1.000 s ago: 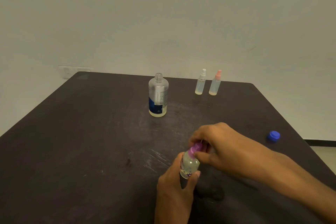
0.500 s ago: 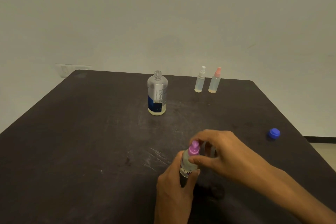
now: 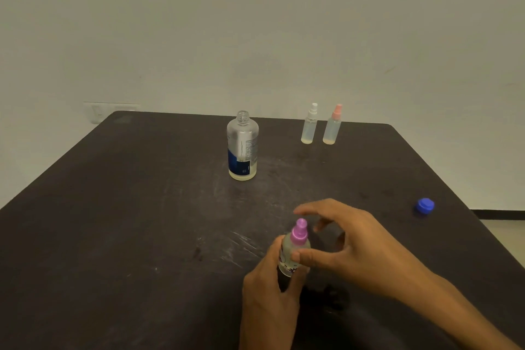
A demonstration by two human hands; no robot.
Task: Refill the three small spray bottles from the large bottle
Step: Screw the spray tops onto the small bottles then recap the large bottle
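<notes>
Large bottle: stands upright on the dark tabletop, left of centre toward the far edge. Neck uncapped, opening up. Clear body with a blue-and-white label; a thin layer of pale liquid shows at the base.

Left hand: fingers curled round the lower body of the purple-capped spray bottle, clamped on it near the front centre of the tabletop. The bottle's long axis runs near vertical, leaning slightly away from the camera, with the purple spray head uppermost.

White-capped spray bottle and pink-capped spray bottle: 2 small bottles upright just beside each other near the far edge, right of the large bottle, spray heads up.

Right hand: fingers spread apart and arched, holding nothing. The thumb tip touches or lies just at the shoulder of the purple-capped spray bottle; the other fingers arch above and behind the spray head, apart from it.

Blue cap: lies alone near the right edge of the tabletop, well apart from all bottles.
</notes>
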